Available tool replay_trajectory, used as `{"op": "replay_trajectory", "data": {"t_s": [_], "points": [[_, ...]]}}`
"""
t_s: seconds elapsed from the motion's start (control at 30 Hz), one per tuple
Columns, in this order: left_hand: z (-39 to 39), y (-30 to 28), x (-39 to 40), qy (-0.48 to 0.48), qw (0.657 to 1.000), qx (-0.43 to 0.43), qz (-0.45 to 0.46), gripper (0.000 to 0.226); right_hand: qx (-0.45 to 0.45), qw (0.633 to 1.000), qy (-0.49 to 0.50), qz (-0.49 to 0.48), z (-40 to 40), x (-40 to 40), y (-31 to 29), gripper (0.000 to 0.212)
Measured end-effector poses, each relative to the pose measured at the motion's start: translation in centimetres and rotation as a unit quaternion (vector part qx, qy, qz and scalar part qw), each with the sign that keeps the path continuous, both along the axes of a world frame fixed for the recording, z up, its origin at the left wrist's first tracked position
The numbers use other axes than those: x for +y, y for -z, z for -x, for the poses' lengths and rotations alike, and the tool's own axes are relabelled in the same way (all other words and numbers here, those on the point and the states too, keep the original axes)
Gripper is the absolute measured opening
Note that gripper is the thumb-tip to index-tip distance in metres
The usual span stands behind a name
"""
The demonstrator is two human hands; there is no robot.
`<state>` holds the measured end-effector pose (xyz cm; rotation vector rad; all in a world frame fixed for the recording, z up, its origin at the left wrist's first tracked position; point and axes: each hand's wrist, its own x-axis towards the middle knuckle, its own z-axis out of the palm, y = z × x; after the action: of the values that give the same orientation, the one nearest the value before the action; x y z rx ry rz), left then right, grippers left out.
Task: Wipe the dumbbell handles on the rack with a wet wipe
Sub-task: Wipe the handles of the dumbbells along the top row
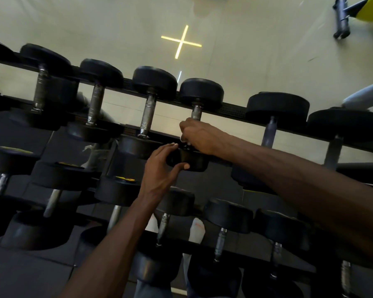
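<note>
Dumbbells [153, 108] sit side by side on the rack's [235, 109] top tier, with more dumbbells on tiers below.

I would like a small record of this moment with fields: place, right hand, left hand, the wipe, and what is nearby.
place: black dumbbell rack, top row
right hand: right hand curled round the handle of the fourth dumbbell from the left
left hand: left hand holds the near head of the same dumbbell
wipe: only a small white bit shows under the right fingers; cannot tell more
nearby: lower rows of dumbbells, yellow cross on the floor
</note>
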<state>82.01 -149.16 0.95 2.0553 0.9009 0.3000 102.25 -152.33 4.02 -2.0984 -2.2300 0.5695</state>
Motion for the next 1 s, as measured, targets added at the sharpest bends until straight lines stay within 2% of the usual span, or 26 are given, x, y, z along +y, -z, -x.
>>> {"op": "replay_trajectory", "data": {"t_s": [0.07,0.13,0.3,0.43,0.5,0.57,0.63,0.77,0.8,0.9,1.0], "points": [[0.0,0.2,0.0,-0.007,1.0,-0.007,0.002,0.066,-0.004,0.999,0.04,-0.029,0.1,0.0,0.6,0.004],[0.0,0.4,0.1,-0.007,1.0,-0.007,0.001,0.066,0.011,0.999,0.04,-0.03,0.7,-0.6,1.0,0.01],[0.0,0.4,0.1,-0.007,1.0,-0.006,0.005,0.066,0.067,0.997,0.021,0.023,-0.2,-2.3,1.0,0.038],[0.1,0.4,0.0,-0.01,1.0,-0.007,0.004,0.066,0.053,0.998,0.031,-0.011,-0.7,-3.0,2.1,0.052],[0.1,0.6,0.0,-0.008,1.0,-0.008,0.001,0.065,0.041,0.999,-0.006,-0.007,-0.6,-2.6,1.7,0.048],[0.1,0.6,0.0,-0.004,1.0,-0.004,0.0,0.066,0.031,0.998,-0.058,0.025,-0.3,-1.8,0.6,0.029],[0.1,0.3,-0.1,-0.003,1.0,0.0,-0.003,0.067,-0.008,0.996,-0.086,-0.006,-1.0,-0.6,0.0,0.015],[0.0,0.2,-0.1,-0.004,1.0,-0.006,-0.002,0.064,-0.051,0.996,0.038,-0.055,-2.6,1.2,-0.1,0.027],[0.0,0.2,-0.1,-0.004,1.0,-0.007,0.0,0.064,-0.045,0.998,0.023,-0.038,-2.1,1.1,-0.1,0.025],[0.0,0.1,0.0,-0.003,1.0,-0.006,0.003,0.064,0.01,0.994,-0.102,0.031,0.0,-0.5,-0.3,0.013],[0.1,0.2,0.0,-0.005,1.0,-0.009,0.009,0.063,0.05,0.997,-0.048,0.044,-1.8,-0.5,-0.1,0.021]]}}
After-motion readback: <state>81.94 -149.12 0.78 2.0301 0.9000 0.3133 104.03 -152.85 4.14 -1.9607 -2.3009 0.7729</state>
